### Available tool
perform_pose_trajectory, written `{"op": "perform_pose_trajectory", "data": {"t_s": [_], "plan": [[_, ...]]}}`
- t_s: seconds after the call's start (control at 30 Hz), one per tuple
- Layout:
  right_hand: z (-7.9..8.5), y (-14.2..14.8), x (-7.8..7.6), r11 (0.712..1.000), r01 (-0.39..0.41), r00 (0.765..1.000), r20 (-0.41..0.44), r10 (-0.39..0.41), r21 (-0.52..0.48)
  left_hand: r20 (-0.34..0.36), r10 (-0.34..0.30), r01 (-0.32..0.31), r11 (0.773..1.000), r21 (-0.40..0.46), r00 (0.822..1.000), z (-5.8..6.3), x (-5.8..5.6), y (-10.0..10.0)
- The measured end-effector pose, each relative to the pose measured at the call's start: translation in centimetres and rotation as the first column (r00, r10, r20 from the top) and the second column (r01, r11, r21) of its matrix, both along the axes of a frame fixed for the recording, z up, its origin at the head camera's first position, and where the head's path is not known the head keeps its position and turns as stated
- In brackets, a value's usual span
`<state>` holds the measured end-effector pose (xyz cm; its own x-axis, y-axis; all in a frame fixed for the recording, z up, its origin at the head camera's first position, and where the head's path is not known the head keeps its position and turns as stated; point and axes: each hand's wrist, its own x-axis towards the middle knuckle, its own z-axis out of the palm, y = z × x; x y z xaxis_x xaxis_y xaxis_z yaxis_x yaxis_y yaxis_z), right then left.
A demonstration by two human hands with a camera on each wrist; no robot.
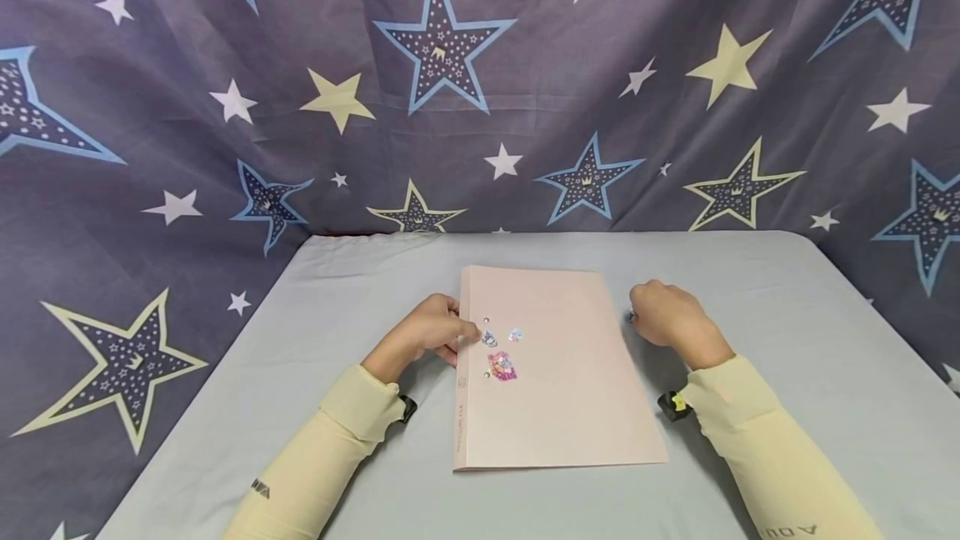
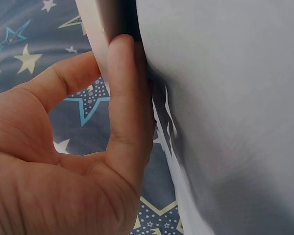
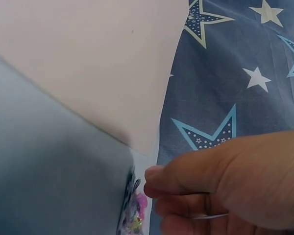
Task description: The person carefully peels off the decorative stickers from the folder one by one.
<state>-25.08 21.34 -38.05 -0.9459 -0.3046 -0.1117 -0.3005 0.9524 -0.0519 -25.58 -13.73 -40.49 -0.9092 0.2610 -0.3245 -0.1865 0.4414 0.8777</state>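
A pale pink file folder (image 1: pixel 558 407) lies closed on the table. On its cover, near the spine, are a pink sticker (image 1: pixel 502 366) and two small bluish stickers. My left hand (image 1: pixel 438 327) grips the folder's spine, the thumb on the cover; in the left wrist view its fingers pinch the pale edge (image 2: pixel 94 34). To the folder's right, my right hand (image 1: pixel 671 319) is bent low over the table, fingers curled. Beside its fingertips is a small pink and dark shiny piece (image 3: pixel 135 213), apparently stickers. Whether the fingers hold any of it cannot be told.
A grey cloth (image 1: pixel 720 277) covers the table. Behind and along the sides hangs a dark curtain (image 1: pixel 480 182) printed with stars. Two small round metal rivets show on the folder beside its spine. Dark bands sit at both wrists.
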Motion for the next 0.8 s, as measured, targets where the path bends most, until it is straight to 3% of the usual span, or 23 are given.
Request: {"op": "perform_pose_trajectory", "data": {"t_s": [0.33, 0.5, 0.8], "plan": [[0.6, -1.1, 0.7, 0.998, -0.057, 0.995, -0.088, 0.055, -0.017, 0.005, -0.003, 0.003, 1.0, 0.008, 1.0, 0.0, 0.0, 0.0], [0.3, -1.7, 0.9, 0.992, -0.121, 0.975, -0.189, 0.115, -0.022, 0.004, -0.005, 0.005, 1.0, 0.008, 1.0, 0.1, 0.0, 0.0], [0.1, -4.1, 2.1, 0.981, -0.192, 0.938, -0.299, 0.176, -0.025, 0.005, 0.001, -0.001, 1.0, 0.008, 1.0, 0.3, 0.0, -0.1]]}}
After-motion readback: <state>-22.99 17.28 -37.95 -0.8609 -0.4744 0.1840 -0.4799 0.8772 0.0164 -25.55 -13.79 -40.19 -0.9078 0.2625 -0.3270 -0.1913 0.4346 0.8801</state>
